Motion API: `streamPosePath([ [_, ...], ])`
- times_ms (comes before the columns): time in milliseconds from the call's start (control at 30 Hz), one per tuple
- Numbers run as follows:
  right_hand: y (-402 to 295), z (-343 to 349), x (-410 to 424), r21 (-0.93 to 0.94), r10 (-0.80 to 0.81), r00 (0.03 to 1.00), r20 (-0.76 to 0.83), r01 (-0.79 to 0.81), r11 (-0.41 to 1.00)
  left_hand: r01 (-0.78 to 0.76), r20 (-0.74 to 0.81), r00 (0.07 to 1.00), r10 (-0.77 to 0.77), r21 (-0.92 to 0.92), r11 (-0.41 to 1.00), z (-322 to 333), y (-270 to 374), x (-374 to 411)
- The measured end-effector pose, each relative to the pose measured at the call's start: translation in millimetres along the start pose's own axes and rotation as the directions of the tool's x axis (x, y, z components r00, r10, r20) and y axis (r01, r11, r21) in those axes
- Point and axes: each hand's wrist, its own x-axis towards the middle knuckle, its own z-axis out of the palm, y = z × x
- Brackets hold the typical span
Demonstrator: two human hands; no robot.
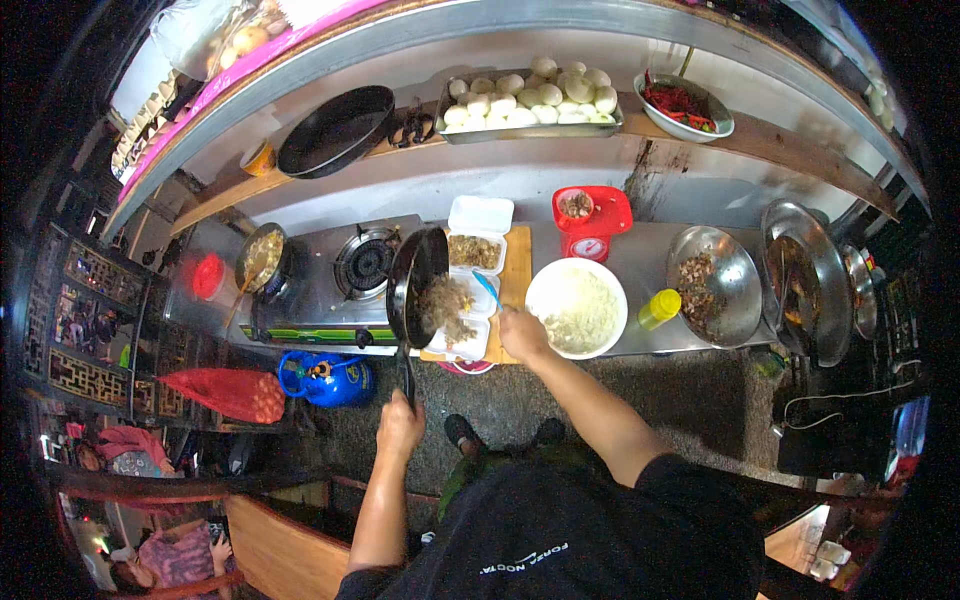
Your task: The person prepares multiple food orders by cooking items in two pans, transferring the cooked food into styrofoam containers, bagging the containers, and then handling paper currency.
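My left hand point(400, 424) grips the handle of a black frying pan point(409, 289), tilted on its side over the foam boxes. Brown chopped food point(445, 307), blurred, lies between the pan and a white foam box point(471, 346). My right hand point(521, 334) is closed around a blue utensil point(487, 289), its head over the boxes. Behind, an open foam box point(477, 252) holds brown food on a wooden cutting board point(516, 274). Right of my right hand is a white bowl point(577, 307) of pale chopped food.
A gas stove point(367, 262) stands left, with a second pan point(262, 259) on it. Right are a red scale point(589, 244), a yellow-capped bottle point(660, 309) and steel bowls point(739, 292). A blue gas cylinder point(330, 381) is below the stove. Peeled eggs fill a shelf tray point(529, 131). People sit at lower left.
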Motion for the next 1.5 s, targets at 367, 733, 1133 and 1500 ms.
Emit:
streamPosePath([
  [367,-52.7,35.5,-58.5,-0.037,-0.309,0.948,0.079,0.313,0.949,0.003,0.058,0.998,-0.012,0.158,0.987,-9.6,39.2,-21.4],
  [733,-46.8,-30.3,26.9,-0.459,-0.403,0.91,-0.099,0.318,0.83,-0.083,0.033,0.996,0.078,0.225,0.971,-26.0,19.5,-22.3],
  [1133,-53.4,-9.9,12.0,-0.374,-0.168,0.941,-0.293,0.05,0.926,-0.142,0.045,0.987,0.154,-0.2,0.97,-53.0,-63.9,67.8],
  [1500,54.8,-2.7,-44.8,-0.426,0.718,0.615,-0.327,-0.774,0.469,0.38,0.477,0.86,0.182,-0.836,0.397,-64.9,-169.2,242.1],
])
